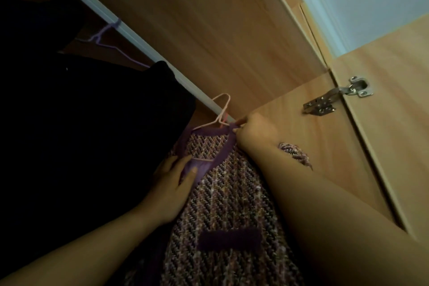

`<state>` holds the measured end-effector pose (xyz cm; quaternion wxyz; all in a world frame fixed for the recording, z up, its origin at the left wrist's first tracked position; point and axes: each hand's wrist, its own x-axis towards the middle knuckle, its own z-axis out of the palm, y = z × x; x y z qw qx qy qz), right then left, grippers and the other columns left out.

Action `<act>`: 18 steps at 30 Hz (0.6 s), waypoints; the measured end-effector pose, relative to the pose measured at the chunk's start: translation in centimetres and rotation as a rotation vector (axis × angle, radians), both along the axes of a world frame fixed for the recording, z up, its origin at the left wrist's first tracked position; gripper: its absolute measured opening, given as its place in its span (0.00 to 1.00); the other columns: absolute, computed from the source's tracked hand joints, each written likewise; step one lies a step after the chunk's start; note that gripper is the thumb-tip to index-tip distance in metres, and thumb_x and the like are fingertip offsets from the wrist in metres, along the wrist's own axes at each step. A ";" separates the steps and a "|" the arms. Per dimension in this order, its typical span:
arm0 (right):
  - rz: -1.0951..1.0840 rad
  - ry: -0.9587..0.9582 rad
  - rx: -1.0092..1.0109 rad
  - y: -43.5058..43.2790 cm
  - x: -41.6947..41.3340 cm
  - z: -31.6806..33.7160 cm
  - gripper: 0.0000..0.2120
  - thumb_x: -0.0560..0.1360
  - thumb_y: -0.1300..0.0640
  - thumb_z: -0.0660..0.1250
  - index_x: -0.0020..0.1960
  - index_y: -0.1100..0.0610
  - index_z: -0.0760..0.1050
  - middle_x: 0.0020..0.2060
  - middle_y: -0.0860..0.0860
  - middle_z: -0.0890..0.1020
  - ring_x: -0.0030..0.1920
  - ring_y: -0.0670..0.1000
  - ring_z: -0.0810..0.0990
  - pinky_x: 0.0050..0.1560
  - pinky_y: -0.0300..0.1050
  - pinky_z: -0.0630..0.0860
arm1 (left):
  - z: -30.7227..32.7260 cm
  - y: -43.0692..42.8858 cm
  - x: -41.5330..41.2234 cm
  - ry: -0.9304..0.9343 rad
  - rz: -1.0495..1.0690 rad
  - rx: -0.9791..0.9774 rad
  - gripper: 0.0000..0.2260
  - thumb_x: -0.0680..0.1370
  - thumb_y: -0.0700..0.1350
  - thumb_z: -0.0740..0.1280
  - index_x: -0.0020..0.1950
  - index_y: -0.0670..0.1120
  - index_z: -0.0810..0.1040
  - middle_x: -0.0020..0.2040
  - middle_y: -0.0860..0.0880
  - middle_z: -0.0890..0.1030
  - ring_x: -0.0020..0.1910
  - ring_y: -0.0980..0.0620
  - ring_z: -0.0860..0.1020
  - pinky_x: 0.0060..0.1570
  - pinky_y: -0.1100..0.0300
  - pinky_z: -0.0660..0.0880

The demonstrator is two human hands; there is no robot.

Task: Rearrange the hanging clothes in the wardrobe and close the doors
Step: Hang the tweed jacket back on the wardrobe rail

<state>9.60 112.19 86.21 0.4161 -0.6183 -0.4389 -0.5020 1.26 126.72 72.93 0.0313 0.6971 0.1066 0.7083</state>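
The purple-and-pink tweed jacket with dark purple trim hangs on a pale pink wire hanger, whose hook sits over the white hanging rail at the rail's right end, just beside the light wooden side wall of the wardrobe. The rail's long axis runs from far left down to that hook, so any slide of the hanger can only go leftward along it, toward the large black garment that fills the left side and lies close against the jacket. Further left a thin lilac wire hanger also hooks the rail.

The right hand is the nearer one to the hook: its fingertips pinch the purple trim at the jacket's shoulder, right by the hanger's right arm. The left hand is lower and nearer the camera, gripping the jacket's front edge with the thumb laid across the lilac lining.

I judge the jacket is being settled on its hanger; the light wooden wardrobe door on its metal hinge stands open at right, so closing is not yet done
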 end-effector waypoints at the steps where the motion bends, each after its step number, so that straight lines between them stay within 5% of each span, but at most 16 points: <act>1: -0.001 0.003 -0.006 0.7 0.2 -0.1 0.09 0.76 0.53 0.64 0.53 0.50 0.80 0.48 0.51 0.81 0.48 0.55 0.79 0.42 0.45 0.74 | -0.4 0.5 -0.1 0.031 0.006 -0.001 0.28 0.76 0.62 0.51 0.73 0.52 0.65 0.72 0.49 0.64 0.71 0.50 0.62 0.71 0.58 0.56; 6: -0.027 -0.046 -0.062 1.0 0.6 -2.1 0.08 0.76 0.51 0.64 0.54 0.47 0.79 0.42 0.49 0.77 0.44 0.53 0.76 0.40 0.41 0.68 | -2.2 1.5 0.4 0.122 0.110 0.022 0.22 0.80 0.59 0.53 0.74 0.57 0.60 0.75 0.52 0.57 0.73 0.52 0.57 0.69 0.62 0.53; 10: -0.124 -0.199 0.002 0.2 0.7 -4.1 0.13 0.77 0.46 0.62 0.56 0.49 0.79 0.47 0.53 0.80 0.47 0.57 0.77 0.41 0.43 0.69 | -3.4 0.8 1.0 0.084 0.227 0.118 0.28 0.77 0.65 0.45 0.75 0.57 0.57 0.74 0.53 0.58 0.72 0.54 0.55 0.68 0.62 0.51; 13: -0.166 -0.264 0.059 0.3 0.7 -6.2 0.17 0.77 0.44 0.59 0.58 0.51 0.76 0.55 0.56 0.75 0.56 0.60 0.74 0.51 0.50 0.69 | -4.4 -0.2 0.9 0.110 0.305 0.137 0.33 0.72 0.67 0.39 0.75 0.58 0.55 0.76 0.52 0.55 0.73 0.52 0.52 0.71 0.58 0.51; 18: -0.308 -0.282 0.024 -0.2 0.5 -10.6 0.23 0.77 0.41 0.53 0.67 0.51 0.69 0.70 0.56 0.64 0.70 0.58 0.61 0.69 0.57 0.54 | -6.8 -2.0 0.9 0.239 0.462 0.206 0.33 0.73 0.66 0.41 0.77 0.57 0.46 0.77 0.52 0.51 0.75 0.52 0.51 0.72 0.48 0.57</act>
